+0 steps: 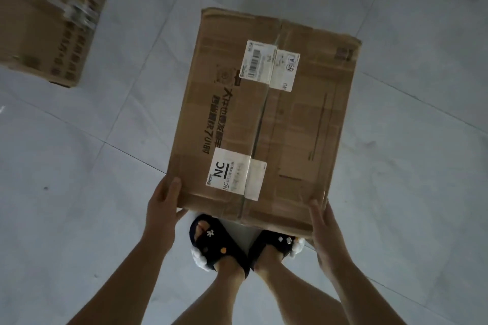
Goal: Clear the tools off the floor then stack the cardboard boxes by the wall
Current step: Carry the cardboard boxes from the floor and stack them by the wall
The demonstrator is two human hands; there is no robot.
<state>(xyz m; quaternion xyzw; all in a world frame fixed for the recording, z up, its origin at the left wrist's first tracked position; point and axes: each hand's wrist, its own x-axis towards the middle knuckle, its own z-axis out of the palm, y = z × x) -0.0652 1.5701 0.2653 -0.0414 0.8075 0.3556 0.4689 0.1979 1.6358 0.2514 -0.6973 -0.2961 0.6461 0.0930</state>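
A large taped cardboard box with white shipping labels fills the middle of the head view, lifted off the tiled floor above my feet. My left hand grips its near left corner, thumb on top and fingers curled underneath. My right hand holds the near right corner, fingers lying along the side and under the edge. A second cardboard box, blurred, stands at the top left on the floor.
Grey floor tiles spread all round. My two feet in dark slippers stand directly below the box's near edge. No tools are in view.
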